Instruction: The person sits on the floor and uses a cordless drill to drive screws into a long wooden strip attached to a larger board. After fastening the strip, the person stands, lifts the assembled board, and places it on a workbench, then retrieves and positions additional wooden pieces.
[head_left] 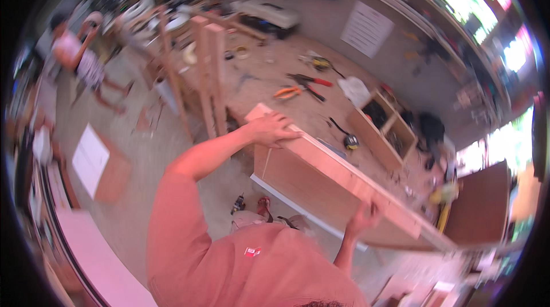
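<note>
Right hand (363, 219) is toward the right end of a long pale wooden strip (329, 166), fingers up against its near side; blurred, cannot tell how tight that grip is. Left hand (274, 129) is near the strip's left end, fingers bent over the top, a narrow grip holding the wood. Hands sit well apart, probably to keep a long piece level and steady from both sides.

Strip lies along the top of a brown flat wooden panel (306, 184) with a white lower edge, both running slantwise by the bench's (258, 80) near edge. Strip looks straight, square-edged, light and unpainted; panel is darker and smooth. Whether the two are fastened cannot be told.

Black cordless drill (237, 204) on the floor below, by a foot, likely put there to stay within reach.

On the bench, past the strip: black-and-yellow tape measure (350, 142), then an open wooden divided box (372, 142) toward the right, probably keeping small stuff together. Farther: orange-handled pliers (287, 93) beside a red-and-black long-handled cutter (311, 84). Grey plastic case (267, 13) near the back edge.
</note>
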A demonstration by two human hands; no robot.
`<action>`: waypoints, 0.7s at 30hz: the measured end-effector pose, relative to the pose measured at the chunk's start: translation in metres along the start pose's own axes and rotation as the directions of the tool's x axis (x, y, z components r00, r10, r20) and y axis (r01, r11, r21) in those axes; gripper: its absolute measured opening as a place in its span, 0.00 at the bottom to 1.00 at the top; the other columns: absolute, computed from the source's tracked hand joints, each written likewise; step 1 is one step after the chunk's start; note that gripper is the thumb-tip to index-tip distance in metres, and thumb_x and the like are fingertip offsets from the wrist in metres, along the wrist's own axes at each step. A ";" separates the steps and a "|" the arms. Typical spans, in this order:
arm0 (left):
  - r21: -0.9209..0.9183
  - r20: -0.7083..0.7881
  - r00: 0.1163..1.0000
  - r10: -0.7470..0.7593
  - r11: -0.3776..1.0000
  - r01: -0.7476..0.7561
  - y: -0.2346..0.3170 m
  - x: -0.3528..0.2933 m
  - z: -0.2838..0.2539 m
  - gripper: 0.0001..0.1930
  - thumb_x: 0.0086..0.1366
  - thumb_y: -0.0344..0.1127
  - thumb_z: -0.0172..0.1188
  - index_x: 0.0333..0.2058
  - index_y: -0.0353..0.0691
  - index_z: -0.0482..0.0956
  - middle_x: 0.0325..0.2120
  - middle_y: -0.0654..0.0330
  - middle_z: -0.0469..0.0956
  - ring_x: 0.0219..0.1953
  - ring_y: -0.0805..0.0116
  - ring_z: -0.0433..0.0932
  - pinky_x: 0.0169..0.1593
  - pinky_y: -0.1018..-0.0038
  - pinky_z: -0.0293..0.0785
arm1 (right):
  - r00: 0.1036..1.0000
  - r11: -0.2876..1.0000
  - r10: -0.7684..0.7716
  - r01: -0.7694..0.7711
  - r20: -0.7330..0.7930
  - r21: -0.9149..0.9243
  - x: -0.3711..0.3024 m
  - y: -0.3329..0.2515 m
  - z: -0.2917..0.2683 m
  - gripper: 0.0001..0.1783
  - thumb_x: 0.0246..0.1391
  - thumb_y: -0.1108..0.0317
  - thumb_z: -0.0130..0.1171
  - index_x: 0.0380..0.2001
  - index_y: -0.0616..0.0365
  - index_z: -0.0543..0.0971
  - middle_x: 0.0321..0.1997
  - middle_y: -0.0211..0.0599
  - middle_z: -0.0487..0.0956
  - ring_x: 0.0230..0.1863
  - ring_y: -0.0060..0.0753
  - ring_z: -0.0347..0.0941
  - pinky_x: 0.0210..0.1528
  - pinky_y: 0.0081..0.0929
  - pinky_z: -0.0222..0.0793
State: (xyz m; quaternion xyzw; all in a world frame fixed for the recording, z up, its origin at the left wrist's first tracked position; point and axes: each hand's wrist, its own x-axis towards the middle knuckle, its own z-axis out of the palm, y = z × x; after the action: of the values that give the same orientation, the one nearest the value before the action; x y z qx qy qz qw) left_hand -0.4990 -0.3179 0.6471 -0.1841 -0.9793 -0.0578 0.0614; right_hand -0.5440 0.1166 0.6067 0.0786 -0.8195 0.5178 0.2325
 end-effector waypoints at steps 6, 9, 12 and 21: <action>0.075 -0.116 0.993 0.019 0.997 -0.011 -0.007 0.007 0.034 0.37 0.57 0.44 0.69 0.67 0.68 0.70 0.56 0.48 0.73 0.57 0.45 0.72 0.63 0.51 0.67 | 0.458 0.181 0.867 -0.658 0.198 0.731 0.011 0.061 -0.086 0.46 0.58 0.49 0.72 0.68 0.64 0.61 0.66 0.49 0.64 0.67 0.47 0.63 0.68 0.46 0.65; 0.064 -0.141 0.989 -0.040 0.997 0.050 0.004 0.003 0.032 0.35 0.59 0.42 0.67 0.66 0.67 0.70 0.60 0.47 0.71 0.60 0.45 0.71 0.65 0.50 0.65 | 0.479 -0.069 0.763 -0.607 0.434 0.792 0.043 0.085 -0.099 0.52 0.54 0.46 0.73 0.70 0.62 0.59 0.69 0.49 0.58 0.72 0.49 0.55 0.72 0.52 0.60; 0.108 -0.163 0.980 -0.118 0.985 0.136 0.017 -0.005 0.029 0.35 0.60 0.40 0.66 0.66 0.66 0.69 0.66 0.47 0.66 0.67 0.43 0.65 0.69 0.48 0.61 | 0.574 -0.004 0.697 -0.596 0.430 0.803 0.068 0.124 -0.108 0.50 0.55 0.47 0.73 0.70 0.61 0.59 0.68 0.49 0.61 0.70 0.49 0.58 0.72 0.50 0.63; 0.127 -0.417 0.821 -0.390 0.869 0.477 0.052 0.017 0.066 0.16 0.63 0.32 0.56 0.48 0.47 0.84 0.53 0.48 0.80 0.59 0.51 0.77 0.65 0.53 0.69 | 0.650 0.039 0.587 -0.618 0.482 0.785 0.083 0.133 -0.128 0.30 0.71 0.58 0.53 0.65 0.71 0.65 0.70 0.56 0.66 0.71 0.53 0.62 0.76 0.48 0.61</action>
State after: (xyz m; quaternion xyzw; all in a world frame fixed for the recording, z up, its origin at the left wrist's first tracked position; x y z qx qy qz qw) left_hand -0.5018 -0.2551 0.5892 0.0678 -0.9646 0.0070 0.2547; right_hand -0.6274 0.2991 0.5829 -0.1503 -0.3404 0.9224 -0.1037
